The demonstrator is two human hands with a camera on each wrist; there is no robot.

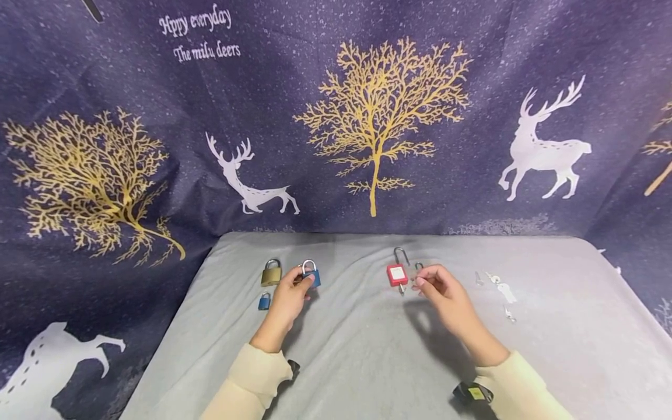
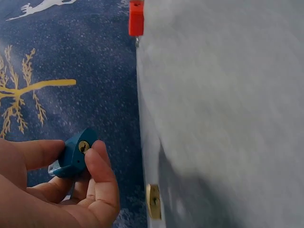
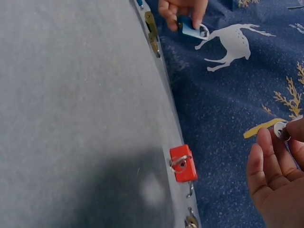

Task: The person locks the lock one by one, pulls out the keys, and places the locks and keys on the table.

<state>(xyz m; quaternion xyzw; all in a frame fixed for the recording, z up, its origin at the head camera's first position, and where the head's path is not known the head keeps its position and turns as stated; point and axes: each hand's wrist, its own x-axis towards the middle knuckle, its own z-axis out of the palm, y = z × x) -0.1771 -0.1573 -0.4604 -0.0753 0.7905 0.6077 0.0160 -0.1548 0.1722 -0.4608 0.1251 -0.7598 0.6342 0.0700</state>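
Observation:
My left hand (image 1: 286, 300) holds a blue padlock (image 1: 313, 279) above the table, shackle up and closed. In the left wrist view the padlock's brass keyhole (image 2: 84, 147) faces me between thumb and fingers. My right hand (image 1: 446, 297) pinches a small silver key (image 3: 280, 130); its round head shows in the right wrist view, and the fingers hide part of it. Just left of that hand is a red padlock (image 1: 397, 275) with its shackle raised and a key (image 1: 402, 289) in it. Partly behind my right fingers is a smaller padlock's shackle (image 1: 418, 266).
Left of my left hand are a brass padlock (image 1: 270, 276) and a small blue padlock (image 1: 264, 301). Several loose silver keys (image 1: 504, 290) lie on the right of the grey-covered table (image 1: 357, 361). A dark patterned cloth (image 1: 446, 192) hangs behind.

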